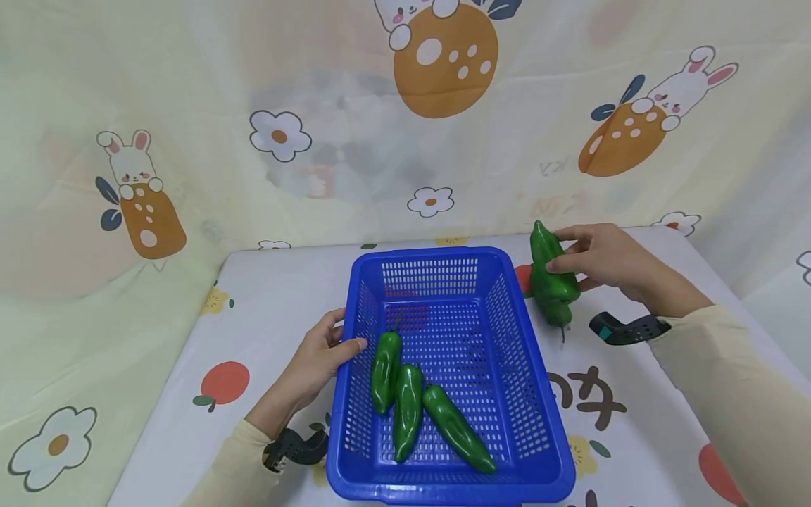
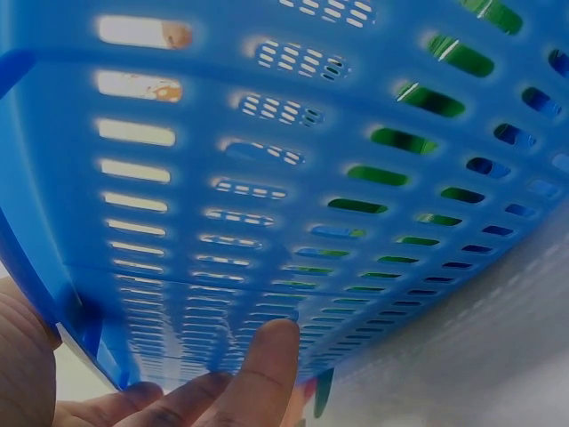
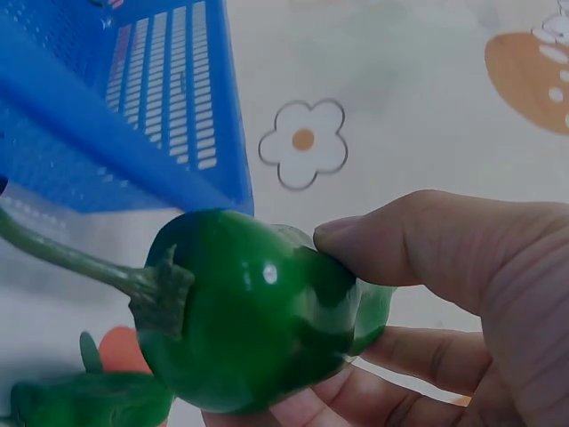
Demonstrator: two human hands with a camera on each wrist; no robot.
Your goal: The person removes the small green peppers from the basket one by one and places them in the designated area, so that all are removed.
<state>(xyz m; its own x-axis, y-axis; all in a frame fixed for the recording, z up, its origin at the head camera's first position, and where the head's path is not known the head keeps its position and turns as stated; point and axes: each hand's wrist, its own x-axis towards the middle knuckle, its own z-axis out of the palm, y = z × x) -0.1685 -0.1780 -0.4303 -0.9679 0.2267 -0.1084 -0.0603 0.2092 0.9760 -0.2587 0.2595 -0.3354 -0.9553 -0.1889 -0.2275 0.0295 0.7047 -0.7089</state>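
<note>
My left hand (image 1: 319, 355) grips the left rim of a blue plastic basket (image 1: 557, 440), thumb over the edge and fingers against the outside wall. In the left wrist view, fingers (image 2: 267, 365) touch the slotted wall. Three long green peppers (image 1: 385, 373) lie inside the basket, towards its left and near side. Just right of the basket, my right hand (image 1: 602, 260) holds a plump green pepper (image 3: 249, 302) between thumb and fingers, its stem pointing left in the right wrist view. Another green pepper (image 3: 89, 400) lies below it, partly hidden in the head view.
A white printed cloth (image 1: 272, 296) covers the table, with fruit and flower patterns. Behind it hangs a cream curtain (image 1: 355, 155) with rabbits and flowers. Dark bands (image 1: 627, 329) sit on both wrists.
</note>
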